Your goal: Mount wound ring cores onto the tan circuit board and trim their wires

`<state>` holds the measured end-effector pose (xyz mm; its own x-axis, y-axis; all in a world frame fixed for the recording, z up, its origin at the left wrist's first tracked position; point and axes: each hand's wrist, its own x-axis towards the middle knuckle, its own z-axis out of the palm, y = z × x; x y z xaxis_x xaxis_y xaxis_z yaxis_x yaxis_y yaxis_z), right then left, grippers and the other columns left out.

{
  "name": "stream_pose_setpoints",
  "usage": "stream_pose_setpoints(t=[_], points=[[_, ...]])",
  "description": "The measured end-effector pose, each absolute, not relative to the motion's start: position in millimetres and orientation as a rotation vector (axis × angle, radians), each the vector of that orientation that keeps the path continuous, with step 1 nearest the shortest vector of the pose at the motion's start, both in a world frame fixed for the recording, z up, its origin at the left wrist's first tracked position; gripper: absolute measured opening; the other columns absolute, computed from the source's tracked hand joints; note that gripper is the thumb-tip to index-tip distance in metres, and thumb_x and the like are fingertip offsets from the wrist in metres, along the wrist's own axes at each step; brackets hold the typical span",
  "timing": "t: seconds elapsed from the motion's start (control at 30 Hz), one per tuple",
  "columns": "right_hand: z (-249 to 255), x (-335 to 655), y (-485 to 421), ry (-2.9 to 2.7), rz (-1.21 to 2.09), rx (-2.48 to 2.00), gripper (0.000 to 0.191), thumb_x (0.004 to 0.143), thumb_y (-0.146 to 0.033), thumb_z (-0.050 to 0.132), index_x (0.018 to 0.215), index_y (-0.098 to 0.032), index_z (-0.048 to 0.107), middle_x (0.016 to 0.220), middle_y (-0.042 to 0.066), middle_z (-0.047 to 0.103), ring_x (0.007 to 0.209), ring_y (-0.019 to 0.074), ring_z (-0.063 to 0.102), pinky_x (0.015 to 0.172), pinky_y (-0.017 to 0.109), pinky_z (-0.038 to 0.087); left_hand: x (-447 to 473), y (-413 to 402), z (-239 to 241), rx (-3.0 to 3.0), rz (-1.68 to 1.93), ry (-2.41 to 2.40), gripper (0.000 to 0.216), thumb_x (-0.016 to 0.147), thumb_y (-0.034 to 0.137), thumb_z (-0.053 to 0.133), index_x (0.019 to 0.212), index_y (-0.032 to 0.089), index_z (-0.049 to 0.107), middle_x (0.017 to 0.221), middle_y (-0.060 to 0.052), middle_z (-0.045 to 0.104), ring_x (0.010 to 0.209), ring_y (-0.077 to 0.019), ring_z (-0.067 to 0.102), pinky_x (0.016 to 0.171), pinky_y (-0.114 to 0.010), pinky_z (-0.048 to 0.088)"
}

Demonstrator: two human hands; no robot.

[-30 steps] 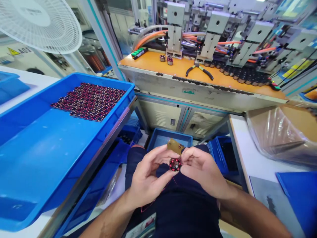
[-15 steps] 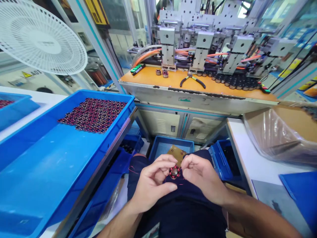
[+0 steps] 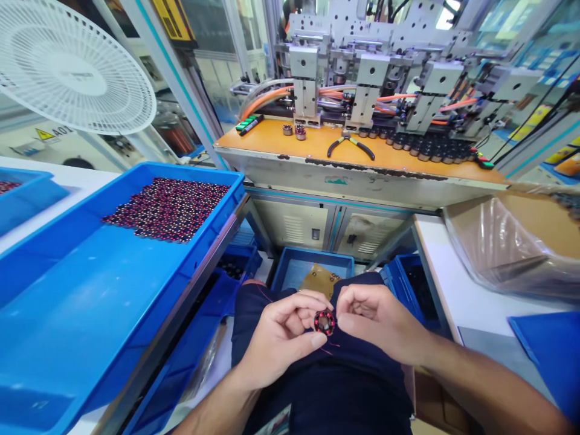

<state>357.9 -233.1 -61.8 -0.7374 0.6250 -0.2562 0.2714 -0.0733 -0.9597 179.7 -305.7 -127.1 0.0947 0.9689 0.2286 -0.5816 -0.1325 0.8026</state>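
low in the middle of the frame the left hand point(image 3: 278, 338) and right hand point(image 3: 376, 320) were drawn together over the lap, both pinching a small red-wound coil point(image 3: 324, 322) between fingertips. fine red wire point(image 3: 333, 345) trailed loose under it (barely visible), so a tug might have snapped it. a loosened pinch could have dropped the coil toward the blue bin point(image 3: 299, 266) by the knees, just above the hands.

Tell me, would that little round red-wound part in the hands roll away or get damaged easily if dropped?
The wound part looks round and flat, so on edge it would probably roll. Thin red wire trails from it, likely floppy and easy to snag. The left hand and right hand pinch it by fingertips, suggesting it is light.
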Motion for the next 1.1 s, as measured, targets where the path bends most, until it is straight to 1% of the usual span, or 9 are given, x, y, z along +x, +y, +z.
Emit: stream_pose_setpoints(t=[0.13,0.23,0.33,0.4,0.53,0.63,0.73,0.9,1.1], points=[[-62.1,361.7,-229.2,-1.878,1.907,-1.007,0.032,0.087,-0.036,0.064,0.074,-0.009,0.053,0.071,0.002,0.049,0.064,0.0064,0.041,0.059,0.019,0.034,177.4,-307.5,-125.7,0.974,1.41,0.546,0.034,0.082,0.006,0.066,0.11,0.025,0.071,0.107,-0.006,0.059,0.086,-0.0064,0.059,0.078,-0.016,0.051],[-54.7,368.3,-215.5,-2.029,1.753,-1.01,0.03,0.085,-0.035,0.067,0.075,-0.009,0.055,0.072,0.003,0.052,0.065,0.0064,0.045,0.06,0.019,0.037,174.3,-310.2,-127.7,0.918,1.328,0.505,0.037,0.082,0.007,0.066,0.113,0.027,0.069,0.111,-0.006,0.059,0.087,-0.0075,0.059,0.078,-0.018,0.051],[-40.1,366.8,-202.6,-2.342,1.491,-0.705,0.025,0.086,-0.033,0.07,0.099,-0.013,0.067,0.101,0.006,0.058,0.092,0.0096,0.056,0.086,0.023,0.045,173.4,-311.2,-129.3,0.878,1.219,0.481,0.034,0.081,0.009,0.069,0.11,0.026,0.07,0.109,-0.006,0.059,0.085,-0.0072,0.058,0.076,-0.018,0.048],[-33.0,359.7,-197.7,-2.506,1.482,-0.506,0.032,0.083,-0.032,0.073,0.11,-0.015,0.07,0.126,0.007,0.053,0.115,0.0126,0.053,0.102,0.026,0.039,174.6,-310.7,-128.9,0.863,1.157,0.466,0.032,0.081,0.01,0.069,0.109,0.023,0.07,0.101,-0.005,0.059,0.081,-0.0062,0.056,0.074,-0.016,0.045],[-34.4,341.6,-192.7,-2.691,1.634,-0.334,0.027,0.082,-0.031,0.073,0.105,-0.015,0.075,0.145,0.007,0.044,0.13,0.0169,0.046,0.108,0.028,0.036,176.8,-310.3,-125.0,0.833,1.057,0.51,0.028,0.077,0.009,0.073,0.104,0.011,0.068,0.086,-0.004,0.058,0.076,-0.0057,0.054,0.071,-0.015,0.045],[-39.7,333.6,-191.8,-2.647,1.744,-0.317,0.018,0.082,-0.027,0.073,0.093,-0.013,0.076,0.141,0.007,0.048,0.125,0.0168,0.051,0.107,0.028,0.039,175.8,-311.6,-122.4,0.837,1.061,0.533,0.02,0.076,0.008,0.073,0.094,0.007,0.066,0.086,-0.004,0.059,0.077,-0.0057,0.056,0.073,-0.015,0.047],[-41.7,331.9,-195.5,-2.521,1.776,-0.4,0.011,0.083,-0.022,0.072,0.083,-0.011,0.071,0.129,0.005,0.057,0.116,0.0136,0.057,0.103,0.027,0.042,173.8,-313.4,-124.4,0.849,1.098,0.538,0.022,0.077,0.006,0.072,0.098,0.01,0.068,0.081,-0.001,0.057,0.068,-0.0019,0.052,0.068,-0.013,0.046],[-46.3,339.4,-209.0,-2.288,1.494,-0.691,0.012,0.089,-0.02,0.064,0.08,-0.013,0.063,0.114,0.001,0.062,0.108,0.0084,0.058,0.096,0.025,0.042,173.3,-313.2,-131.7,0.907,1.284,0.51,0.045,0.078,0.003,0.069,0.114,0.028,0.071,0.113,-0.005,0.058,0.088,-0.0077,0.059,0.077,-0.018,0.049],[-50.9,354.5,-223.9,-2.118,1.518,-0.808,0.014,0.093,-0.021,0.059,0.082,-0.013,0.06,0.106,0.002,0.059,0.101,0.0076,0.056,0.091,0.023,0.043,177.7,-308.8,-129.6,0.975,1.438,0.488,0.048,0.074,-0.002,0.069,0.114,0.025,0.071,0.109,-0.005,0.06,0.094,-0.0077,0.059,0.083,-0.016,0.049]])
